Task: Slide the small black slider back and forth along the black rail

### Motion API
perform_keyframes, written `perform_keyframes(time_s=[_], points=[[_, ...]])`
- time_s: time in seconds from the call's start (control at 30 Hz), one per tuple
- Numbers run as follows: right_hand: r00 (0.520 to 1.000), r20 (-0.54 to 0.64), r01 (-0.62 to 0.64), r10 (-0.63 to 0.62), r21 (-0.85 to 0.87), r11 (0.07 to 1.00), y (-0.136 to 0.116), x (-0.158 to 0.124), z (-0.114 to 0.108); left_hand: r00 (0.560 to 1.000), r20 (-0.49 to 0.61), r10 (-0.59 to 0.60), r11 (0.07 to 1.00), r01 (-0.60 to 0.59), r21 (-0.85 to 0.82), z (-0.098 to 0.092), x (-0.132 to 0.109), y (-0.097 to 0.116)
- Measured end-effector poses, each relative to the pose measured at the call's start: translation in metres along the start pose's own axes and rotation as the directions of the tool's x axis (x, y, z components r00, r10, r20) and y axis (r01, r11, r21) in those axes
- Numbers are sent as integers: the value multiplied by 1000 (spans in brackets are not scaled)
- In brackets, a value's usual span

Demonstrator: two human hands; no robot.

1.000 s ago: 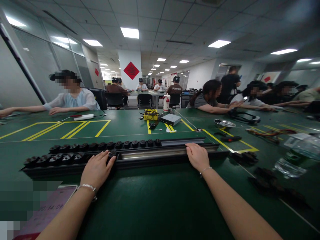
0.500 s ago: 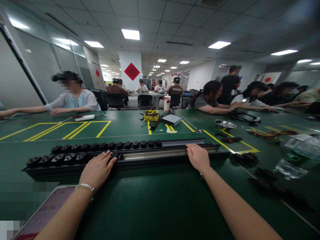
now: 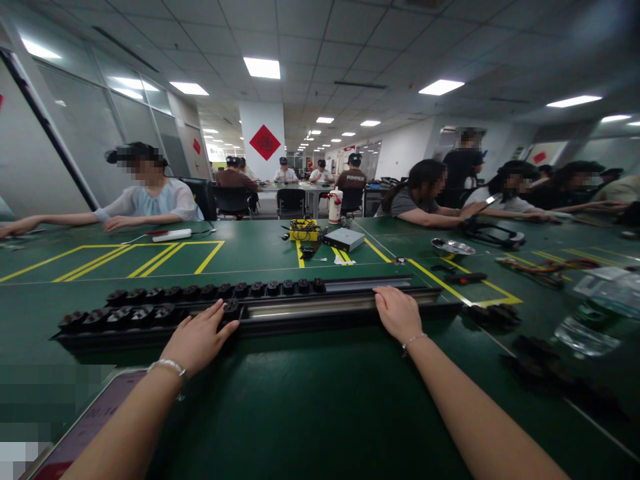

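A long black power track (image 3: 310,324) with a bare metallic channel lies across the table in front of me. Several round-faced black socket modules sit in its left part. My left hand (image 3: 197,340) is at the track's middle, thumb and fingers around one black socket module (image 3: 232,309); its palm hides part of the track. Toward the right end, my right hand (image 3: 400,312) lies over the track, fingers curled on its edge. Behind it runs a second track (image 3: 367,285), with a row of similar modules along its left part.
A phone (image 3: 97,417) lies by my left forearm. Loose black modules (image 3: 540,360) and a clear plastic bottle (image 3: 593,327) are on the right. Farther back stand a grey box (image 3: 343,239), a yellow box (image 3: 303,231) and a metal bowl (image 3: 453,247). People sit around the table.
My left thumb has spread slightly from the fingers, showing more of the socket module. My right hand stays in place on the track. The view has shifted very slightly.
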State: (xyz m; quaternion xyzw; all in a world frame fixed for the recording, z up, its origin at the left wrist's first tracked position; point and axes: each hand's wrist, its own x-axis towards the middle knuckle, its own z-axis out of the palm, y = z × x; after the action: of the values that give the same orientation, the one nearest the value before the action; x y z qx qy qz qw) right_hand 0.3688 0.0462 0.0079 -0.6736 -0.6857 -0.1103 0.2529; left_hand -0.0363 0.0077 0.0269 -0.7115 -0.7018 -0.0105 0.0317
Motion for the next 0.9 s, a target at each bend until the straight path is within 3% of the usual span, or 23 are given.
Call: perform_keyframes(time_s=[0.33,0.9], points=[[1000,-3,4,-4,-17,1000,1,0,0,999,48,6,1000,-5,-9,-1,1,-1],[1000,12,1,0,-10,1000,2,1,1,1000,23,-10,1000,9,18,-2,0,0]])
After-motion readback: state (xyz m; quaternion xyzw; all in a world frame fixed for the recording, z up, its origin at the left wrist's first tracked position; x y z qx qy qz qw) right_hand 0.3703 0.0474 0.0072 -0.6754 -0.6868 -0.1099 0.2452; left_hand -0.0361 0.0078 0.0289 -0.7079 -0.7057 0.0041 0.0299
